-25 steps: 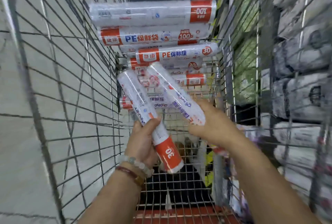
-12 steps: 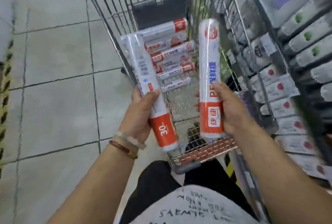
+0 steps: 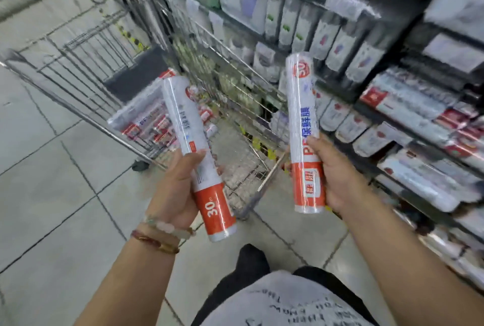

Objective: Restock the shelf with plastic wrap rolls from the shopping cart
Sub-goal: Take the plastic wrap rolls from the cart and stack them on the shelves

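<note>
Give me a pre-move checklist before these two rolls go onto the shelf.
1. Left hand grips left roll near its orange end: ok.
2. Right hand grips right roll near its orange end: ok.
3. Both rolls lifted above the cart: ok.
4. Rolls apart, not touching each other: ok.
5. Shelf at the right, beside the right hand: ok.
6. Free slot for the rolls on the shelf: cannot tell, view blurred.
</note>
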